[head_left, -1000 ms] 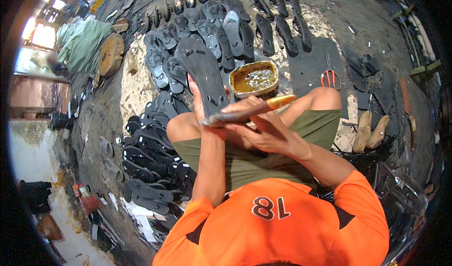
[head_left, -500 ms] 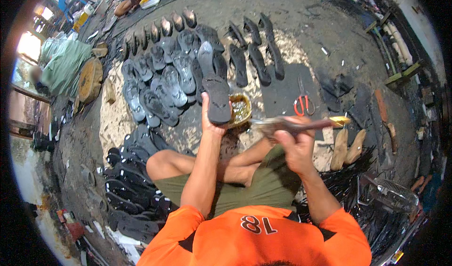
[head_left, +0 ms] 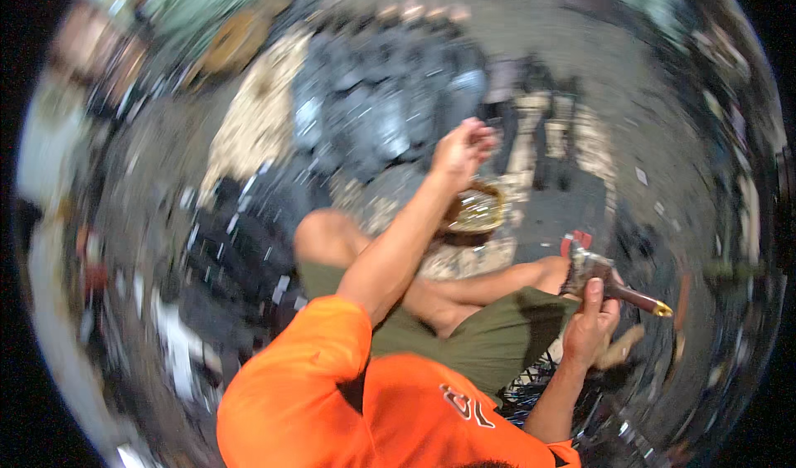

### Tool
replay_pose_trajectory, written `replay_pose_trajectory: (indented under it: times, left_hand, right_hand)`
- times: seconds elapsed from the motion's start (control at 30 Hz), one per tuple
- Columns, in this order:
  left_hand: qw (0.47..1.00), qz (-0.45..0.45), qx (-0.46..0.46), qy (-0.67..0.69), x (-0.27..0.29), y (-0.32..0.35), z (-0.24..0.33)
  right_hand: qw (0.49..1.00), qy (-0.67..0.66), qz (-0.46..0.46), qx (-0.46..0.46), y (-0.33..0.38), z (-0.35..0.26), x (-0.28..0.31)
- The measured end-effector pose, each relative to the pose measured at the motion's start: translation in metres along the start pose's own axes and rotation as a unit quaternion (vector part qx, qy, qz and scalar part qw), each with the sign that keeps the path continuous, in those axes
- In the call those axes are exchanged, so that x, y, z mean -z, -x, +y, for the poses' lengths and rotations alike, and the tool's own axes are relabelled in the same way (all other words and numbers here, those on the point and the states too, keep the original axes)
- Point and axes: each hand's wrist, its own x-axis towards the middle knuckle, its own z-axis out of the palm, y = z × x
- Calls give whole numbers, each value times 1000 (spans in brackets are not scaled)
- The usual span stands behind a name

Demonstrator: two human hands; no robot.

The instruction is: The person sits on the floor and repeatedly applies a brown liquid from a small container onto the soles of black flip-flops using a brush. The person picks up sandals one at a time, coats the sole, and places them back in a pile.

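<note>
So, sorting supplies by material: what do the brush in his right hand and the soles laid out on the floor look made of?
Brush: apparently a wooden handle with a yellowish tip; motion blur leaves this unsure. Soles: dark grey with a dull sheen, probably rubber or foam. The right hand grips the brush.

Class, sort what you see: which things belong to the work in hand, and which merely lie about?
In hand:
right hand holding brush
left hand reaching out
glue tin
dark soles

Lying about:
red-handled scissors
round wooden block
</note>
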Motion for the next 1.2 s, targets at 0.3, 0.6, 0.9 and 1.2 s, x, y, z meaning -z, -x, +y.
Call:
replay_pose_trajectory:
  times: [0.3, 0.6, 0.9, 1.2]
  left_hand:
    - [644, 436, -401, -484, 168, 320, 197]
    - [260, 588, -121, -757, 300, 387, 201]
    - [623, 370, -402, -560, 170, 384, 157]
    - [588, 211, -284, -728, 133, 343, 93]
  right_hand:
    - [991, 24, -131, -20, -7, 25, -55]
    - [963, 149, -225, -14, -50, 61, -112]
    - [794, 419, -353, 263, -92, 172, -174]
    - [698, 544, -289, 365, -135, 136, -76]
